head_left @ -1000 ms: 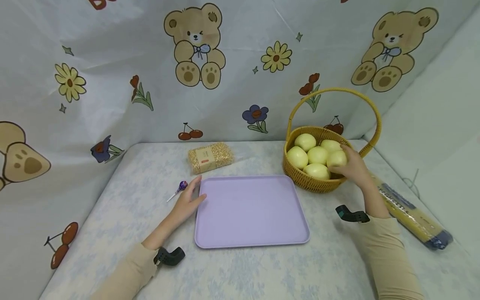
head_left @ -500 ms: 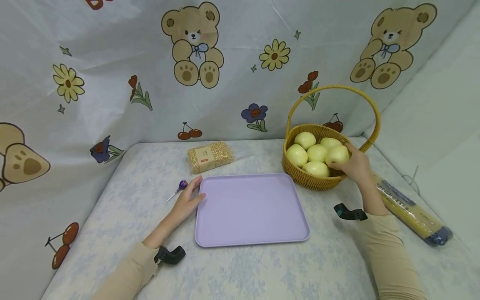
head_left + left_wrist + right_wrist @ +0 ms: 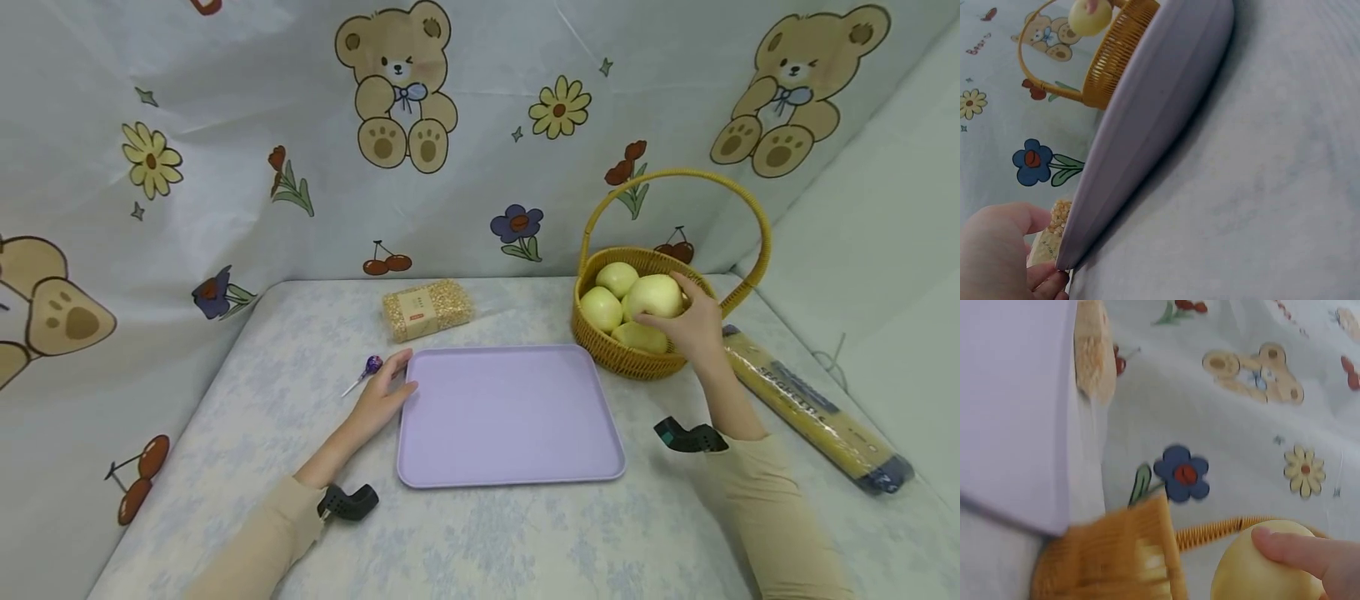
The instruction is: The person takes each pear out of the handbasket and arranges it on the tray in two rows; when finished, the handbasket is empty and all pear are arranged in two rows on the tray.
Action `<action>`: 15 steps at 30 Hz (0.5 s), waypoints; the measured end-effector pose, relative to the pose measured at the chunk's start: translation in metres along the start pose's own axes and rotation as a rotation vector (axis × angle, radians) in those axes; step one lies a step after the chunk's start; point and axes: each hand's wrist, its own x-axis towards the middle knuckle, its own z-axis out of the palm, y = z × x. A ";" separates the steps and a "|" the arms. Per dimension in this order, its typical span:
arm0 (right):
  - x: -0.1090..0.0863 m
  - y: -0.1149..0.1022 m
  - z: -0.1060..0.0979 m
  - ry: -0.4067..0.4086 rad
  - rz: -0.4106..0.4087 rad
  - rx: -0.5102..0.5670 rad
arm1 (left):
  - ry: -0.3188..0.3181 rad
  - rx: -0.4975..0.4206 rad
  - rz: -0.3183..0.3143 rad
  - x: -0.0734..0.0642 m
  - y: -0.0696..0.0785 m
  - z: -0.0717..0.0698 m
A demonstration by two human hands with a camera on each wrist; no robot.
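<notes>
My right hand [image 3: 692,323] grips a pale yellow round fruit [image 3: 655,297], lifted above the other fruits in a woven basket [image 3: 622,360] with a tall handle. In the right wrist view, the thumb lies across the held fruit [image 3: 1260,569], beside the basket [image 3: 1110,562]. Several similar fruits [image 3: 601,309] sit in the basket. My left hand [image 3: 378,400] rests at the left edge of a lilac tray [image 3: 510,417], its thumb over the rim and a fingertip at the far corner. In the left wrist view, fingers touch the tray's rim [image 3: 1122,144].
A wrapped lollipop [image 3: 372,364] lies just left of the left hand. Behind the tray is a clear pack of yellow kernels [image 3: 450,304]. A long spaghetti packet [image 3: 810,408] lies right of the right forearm. A bear-print cloth [image 3: 465,217] hangs behind the table.
My right hand has lifted the fruit from the basket's right side and moved it up and left over the others. The left hand and tray stay in place.
</notes>
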 end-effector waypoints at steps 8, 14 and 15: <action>-0.013 -0.037 0.042 -0.145 -0.035 0.078 | -0.021 -0.010 -0.038 -0.002 0.016 -0.004; -0.022 -0.063 0.093 -0.272 -0.098 0.154 | -0.006 0.009 -0.007 0.000 0.006 -0.003; -0.025 -0.068 0.102 -0.294 -0.106 0.158 | -0.004 0.012 -0.003 0.002 0.000 -0.002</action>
